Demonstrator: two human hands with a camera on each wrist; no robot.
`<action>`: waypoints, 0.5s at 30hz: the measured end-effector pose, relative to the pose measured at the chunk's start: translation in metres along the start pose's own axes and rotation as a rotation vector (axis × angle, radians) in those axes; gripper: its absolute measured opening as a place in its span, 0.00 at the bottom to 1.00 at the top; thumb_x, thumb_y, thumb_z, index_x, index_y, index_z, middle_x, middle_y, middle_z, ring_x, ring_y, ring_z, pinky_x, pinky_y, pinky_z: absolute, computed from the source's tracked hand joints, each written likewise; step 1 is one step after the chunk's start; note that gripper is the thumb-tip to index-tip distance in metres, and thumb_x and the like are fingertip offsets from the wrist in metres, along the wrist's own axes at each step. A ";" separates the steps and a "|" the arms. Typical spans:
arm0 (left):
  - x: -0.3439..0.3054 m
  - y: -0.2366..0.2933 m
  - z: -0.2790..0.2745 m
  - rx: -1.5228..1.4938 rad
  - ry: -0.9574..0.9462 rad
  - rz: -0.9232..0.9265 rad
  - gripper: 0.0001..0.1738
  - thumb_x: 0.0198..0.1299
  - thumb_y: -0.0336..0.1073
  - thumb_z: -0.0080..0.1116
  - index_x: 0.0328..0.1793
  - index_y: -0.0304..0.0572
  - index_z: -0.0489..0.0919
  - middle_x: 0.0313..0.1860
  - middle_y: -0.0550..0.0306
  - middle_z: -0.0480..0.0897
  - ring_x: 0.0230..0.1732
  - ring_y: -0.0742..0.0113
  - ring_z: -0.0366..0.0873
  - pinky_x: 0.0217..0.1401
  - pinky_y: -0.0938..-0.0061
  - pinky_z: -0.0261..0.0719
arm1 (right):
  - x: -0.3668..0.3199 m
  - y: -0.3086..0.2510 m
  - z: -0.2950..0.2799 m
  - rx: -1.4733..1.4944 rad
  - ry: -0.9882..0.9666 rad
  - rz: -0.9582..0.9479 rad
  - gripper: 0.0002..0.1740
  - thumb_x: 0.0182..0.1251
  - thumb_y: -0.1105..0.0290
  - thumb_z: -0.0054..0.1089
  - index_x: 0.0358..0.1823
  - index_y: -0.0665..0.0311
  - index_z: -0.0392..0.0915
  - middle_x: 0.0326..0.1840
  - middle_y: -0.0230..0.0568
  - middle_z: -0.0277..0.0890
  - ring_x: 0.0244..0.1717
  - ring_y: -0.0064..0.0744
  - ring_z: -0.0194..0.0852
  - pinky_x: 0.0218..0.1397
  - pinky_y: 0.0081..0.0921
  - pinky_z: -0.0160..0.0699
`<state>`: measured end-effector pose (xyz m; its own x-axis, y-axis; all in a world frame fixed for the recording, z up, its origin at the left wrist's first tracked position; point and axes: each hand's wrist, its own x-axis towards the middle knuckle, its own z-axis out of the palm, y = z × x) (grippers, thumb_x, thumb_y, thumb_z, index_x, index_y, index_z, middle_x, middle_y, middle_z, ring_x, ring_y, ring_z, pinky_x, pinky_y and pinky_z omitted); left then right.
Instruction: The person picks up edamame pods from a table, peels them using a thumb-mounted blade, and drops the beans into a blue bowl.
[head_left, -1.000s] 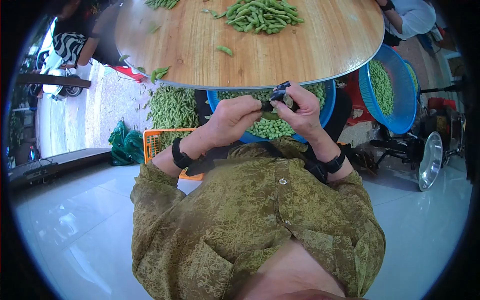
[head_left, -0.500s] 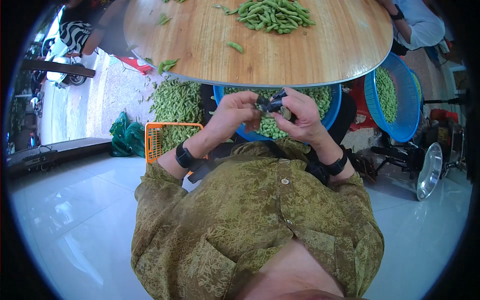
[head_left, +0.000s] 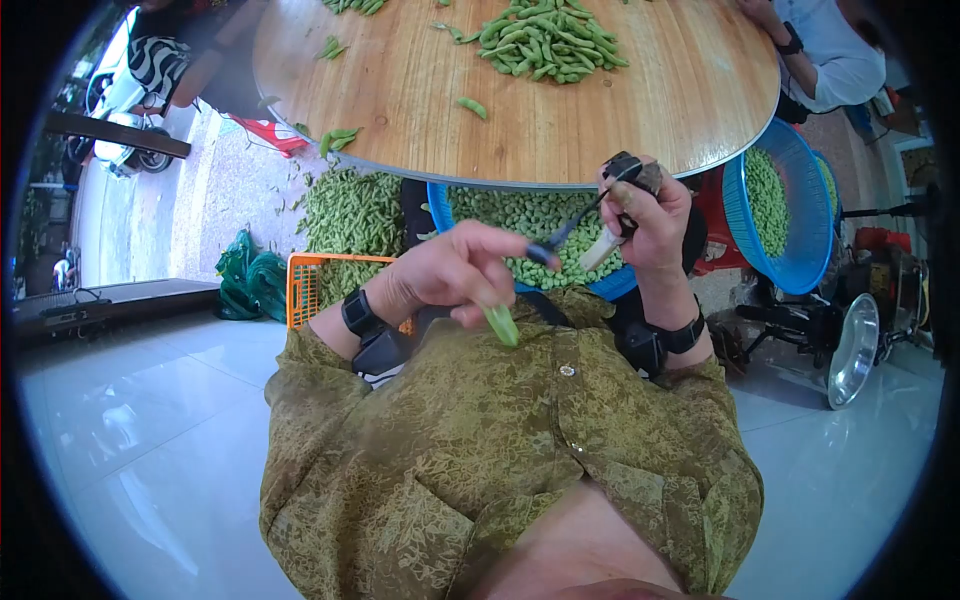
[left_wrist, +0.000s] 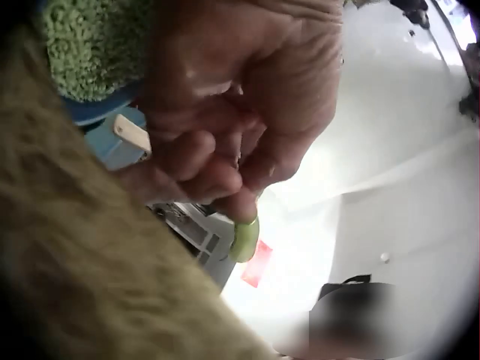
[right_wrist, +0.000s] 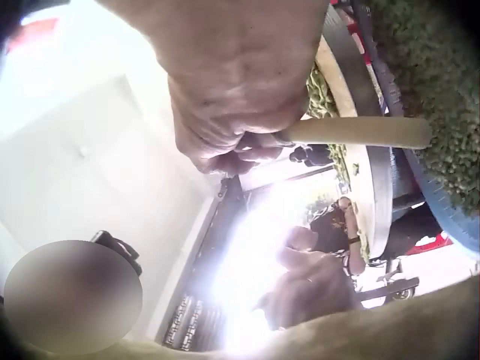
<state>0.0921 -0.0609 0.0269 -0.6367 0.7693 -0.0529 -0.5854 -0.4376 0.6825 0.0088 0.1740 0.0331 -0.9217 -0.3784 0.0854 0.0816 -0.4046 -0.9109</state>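
Currently: left hand (head_left: 462, 272), pinching green pod (head_left: 502, 325), near side of blue basin (head_left: 436, 208); right hand (head_left: 652, 222), curled round pale tool (head_left: 601, 249). Step, apparently: pod-shelling; next, if pod is full, calls for meeting tool.

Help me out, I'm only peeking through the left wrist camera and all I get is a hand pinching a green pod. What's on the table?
Observer: In the head view, a pile of green pods lies on the wooden table.
Operator: Ooh, and what's the other hand up to?
Observer: The right hand grips a pale stick-like piece, which juts out past the fingers. I can't tell what it is.
Operator: Is anybody else there?
Observer: Yes, a person in a white top is at the table's right side, as the head view shows it.
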 end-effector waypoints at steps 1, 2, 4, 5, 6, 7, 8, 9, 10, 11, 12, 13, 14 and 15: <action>0.001 0.004 0.001 0.099 0.046 -0.120 0.29 0.53 0.21 0.60 0.64 0.26 0.71 0.19 0.49 0.80 0.14 0.72 0.74 0.15 0.80 0.67 | 0.001 -0.003 0.001 -0.034 0.030 -0.032 0.07 0.59 0.77 0.60 0.38 0.73 0.77 0.24 0.34 0.73 0.18 0.16 0.65 0.20 0.14 0.59; 0.001 0.007 -0.003 0.099 0.047 -0.119 0.29 0.53 0.21 0.60 0.64 0.26 0.71 0.19 0.49 0.80 0.14 0.72 0.74 0.15 0.80 0.67 | 0.002 -0.006 0.002 -0.070 0.060 -0.063 0.07 0.60 0.76 0.59 0.37 0.73 0.77 0.24 0.34 0.73 0.18 0.16 0.65 0.20 0.14 0.58; 0.003 0.013 -0.008 0.028 0.416 -0.132 0.27 0.55 0.23 0.58 0.63 0.26 0.72 0.19 0.53 0.80 0.14 0.76 0.75 0.15 0.84 0.67 | -0.001 -0.011 0.005 -0.251 -0.042 -0.191 0.06 0.58 0.77 0.60 0.37 0.71 0.77 0.26 0.36 0.74 0.21 0.20 0.68 0.23 0.17 0.62; 0.006 0.016 -0.005 0.063 0.420 -0.147 0.25 0.57 0.24 0.56 0.63 0.28 0.73 0.19 0.57 0.79 0.14 0.78 0.73 0.15 0.86 0.65 | -0.002 -0.013 0.007 -0.430 -0.146 -0.323 0.06 0.57 0.77 0.61 0.36 0.70 0.77 0.28 0.39 0.75 0.24 0.25 0.71 0.26 0.20 0.66; 0.008 0.016 -0.007 0.063 0.424 -0.142 0.25 0.57 0.24 0.56 0.63 0.28 0.73 0.19 0.57 0.79 0.14 0.78 0.73 0.15 0.86 0.65 | -0.004 -0.015 0.010 -0.606 -0.249 -0.455 0.06 0.56 0.78 0.61 0.36 0.68 0.77 0.30 0.41 0.76 0.27 0.29 0.75 0.29 0.23 0.70; 0.010 0.017 -0.011 0.127 0.545 -0.088 0.24 0.59 0.25 0.55 0.63 0.29 0.73 0.19 0.59 0.78 0.14 0.79 0.71 0.15 0.87 0.64 | -0.006 -0.016 0.013 -0.689 -0.335 -0.554 0.09 0.52 0.78 0.63 0.36 0.66 0.78 0.32 0.43 0.76 0.32 0.35 0.77 0.34 0.27 0.74; 0.010 0.019 -0.015 0.190 0.667 -0.034 0.23 0.60 0.27 0.54 0.63 0.29 0.73 0.19 0.60 0.78 0.14 0.80 0.70 0.15 0.88 0.63 | -0.008 -0.017 0.019 -0.676 -0.429 -0.600 0.07 0.51 0.83 0.60 0.32 0.69 0.78 0.34 0.44 0.78 0.31 0.31 0.75 0.36 0.25 0.72; 0.007 0.024 -0.020 0.155 0.726 -0.002 0.23 0.62 0.29 0.53 0.64 0.30 0.72 0.20 0.63 0.76 0.15 0.80 0.67 0.16 0.88 0.61 | -0.011 -0.013 0.014 -0.669 -0.394 -0.516 0.08 0.50 0.82 0.61 0.34 0.69 0.78 0.34 0.44 0.77 0.31 0.32 0.76 0.35 0.25 0.73; 0.006 0.026 -0.018 0.157 0.729 0.001 0.23 0.62 0.29 0.53 0.64 0.30 0.72 0.20 0.63 0.76 0.15 0.80 0.67 0.16 0.88 0.61 | -0.013 -0.007 0.007 -0.662 -0.355 -0.435 0.10 0.50 0.81 0.62 0.36 0.68 0.77 0.34 0.45 0.77 0.30 0.33 0.77 0.35 0.26 0.74; 0.004 0.028 -0.016 0.063 0.659 0.112 0.24 0.62 0.28 0.51 0.66 0.33 0.72 0.19 0.62 0.75 0.15 0.79 0.67 0.17 0.86 0.61 | -0.016 -0.001 0.003 -0.526 -0.243 -0.365 0.09 0.51 0.82 0.61 0.36 0.69 0.77 0.34 0.44 0.78 0.30 0.30 0.76 0.34 0.25 0.74; 0.003 0.029 -0.014 -0.031 0.588 0.227 0.25 0.62 0.27 0.50 0.67 0.35 0.72 0.19 0.61 0.75 0.16 0.77 0.67 0.18 0.85 0.61 | -0.017 0.002 0.002 -0.391 -0.138 -0.294 0.09 0.52 0.82 0.60 0.37 0.70 0.77 0.34 0.44 0.78 0.30 0.28 0.76 0.34 0.25 0.74; 0.009 0.024 -0.007 -0.131 0.572 0.313 0.26 0.62 0.27 0.48 0.69 0.34 0.69 0.18 0.60 0.73 0.15 0.75 0.65 0.18 0.81 0.60 | -0.016 0.002 0.004 -0.312 -0.191 -0.393 0.09 0.55 0.84 0.57 0.38 0.71 0.77 0.35 0.42 0.79 0.29 0.22 0.74 0.30 0.21 0.72; 0.009 0.019 -0.003 -0.129 0.578 0.317 0.26 0.62 0.27 0.48 0.69 0.34 0.69 0.18 0.60 0.73 0.15 0.75 0.65 0.18 0.81 0.60 | -0.017 0.002 0.005 -0.307 -0.196 -0.392 0.09 0.55 0.84 0.57 0.38 0.71 0.77 0.35 0.42 0.79 0.29 0.22 0.74 0.30 0.21 0.72; 0.009 0.014 0.000 -0.214 0.431 0.456 0.27 0.61 0.26 0.48 0.69 0.32 0.67 0.18 0.60 0.72 0.15 0.75 0.64 0.19 0.80 0.60 | -0.020 0.001 0.006 -0.144 -0.108 -0.254 0.09 0.55 0.84 0.56 0.39 0.72 0.77 0.34 0.41 0.79 0.27 0.21 0.73 0.28 0.19 0.70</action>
<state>0.0786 -0.0596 0.0360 -0.9620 0.2499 -0.1102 -0.2686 -0.7922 0.5479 0.0298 0.1765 0.0332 -0.8593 -0.3698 0.3534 -0.2080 -0.3785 -0.9019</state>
